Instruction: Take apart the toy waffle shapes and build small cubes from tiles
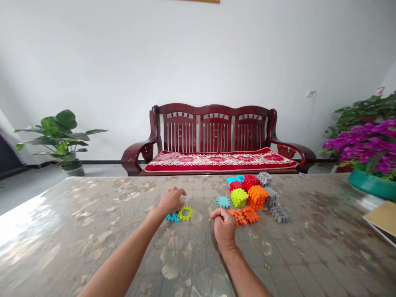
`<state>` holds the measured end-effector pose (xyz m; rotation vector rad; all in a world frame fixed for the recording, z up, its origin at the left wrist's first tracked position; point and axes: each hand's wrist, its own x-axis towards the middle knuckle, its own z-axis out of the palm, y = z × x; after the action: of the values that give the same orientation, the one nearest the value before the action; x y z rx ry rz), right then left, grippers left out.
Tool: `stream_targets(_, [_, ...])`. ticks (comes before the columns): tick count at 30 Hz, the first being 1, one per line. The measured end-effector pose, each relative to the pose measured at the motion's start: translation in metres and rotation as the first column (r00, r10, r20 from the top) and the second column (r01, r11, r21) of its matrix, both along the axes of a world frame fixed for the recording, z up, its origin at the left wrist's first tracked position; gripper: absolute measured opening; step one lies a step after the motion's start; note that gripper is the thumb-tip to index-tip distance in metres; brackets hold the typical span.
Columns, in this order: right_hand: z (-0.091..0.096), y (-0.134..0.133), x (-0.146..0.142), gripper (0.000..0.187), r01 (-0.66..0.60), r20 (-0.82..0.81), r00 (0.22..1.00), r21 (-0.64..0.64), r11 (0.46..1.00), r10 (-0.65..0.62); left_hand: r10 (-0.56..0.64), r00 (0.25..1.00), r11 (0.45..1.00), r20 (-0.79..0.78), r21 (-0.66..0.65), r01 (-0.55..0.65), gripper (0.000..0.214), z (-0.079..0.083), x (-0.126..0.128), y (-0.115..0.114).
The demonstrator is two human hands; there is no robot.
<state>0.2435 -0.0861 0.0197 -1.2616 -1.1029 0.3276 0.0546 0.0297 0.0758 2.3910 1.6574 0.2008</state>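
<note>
Here, the left hand [171, 201] lies palm down, fingers loosely spread, gripping nothing. A small blue toothed plastic tile [172, 217] peeks from under its heel. A yellow-green square plastic frame tile [186, 213], hollow with toothed edges, lies flat just right of it, between the hands. The right hand [224, 226] is curled into a fist on the marbled tabletop [93, 231], with flat orange toothed tiles [246, 215] just beyond its right side.
</note>
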Motion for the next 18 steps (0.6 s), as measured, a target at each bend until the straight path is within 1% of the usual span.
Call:
stream_targets(3, [-0.001,0.001,0.000,0.022,0.001,-0.009,1.000,-0.047,0.999,-0.001,0.014,0.996,0.998,-0.086,-0.067,-0.020,0.054,0.006,-0.024,0.003])
stream_targets(7, [-0.003,0.002,0.000,0.022,0.012,-0.015,1.000,-0.062,0.998,-0.013,-0.010,0.992,0.989,-0.129,-0.149,-0.010,0.062,0.007,-0.035,0.008])
stream_targets(10, [-0.003,0.001,0.000,0.023,0.002,0.028,1.000,-0.031,1.000,-0.001,-0.031,0.993,0.987,-0.117,-0.161,0.012,0.059,0.007,-0.035,0.011])
stream_targets(14, [-0.003,0.001,-0.001,0.025,-0.032,0.118,0.993,0.053,0.998,0.026,-0.045,0.997,0.992,-0.068,-0.123,0.037,0.048,0.010,-0.032,0.014])
stream_targets(16, [-0.003,0.001,-0.003,0.026,-0.044,0.168,0.985,0.090,0.995,0.029,-0.046,0.999,0.995,-0.030,-0.089,0.043,0.043,0.011,-0.027,0.015])
stream_targets(18, [-0.004,0.001,-0.005,0.027,-0.065,0.232,0.972,0.120,0.991,0.036,-0.055,0.998,0.997,0.018,-0.048,0.056,0.042,0.011,-0.016,0.015])
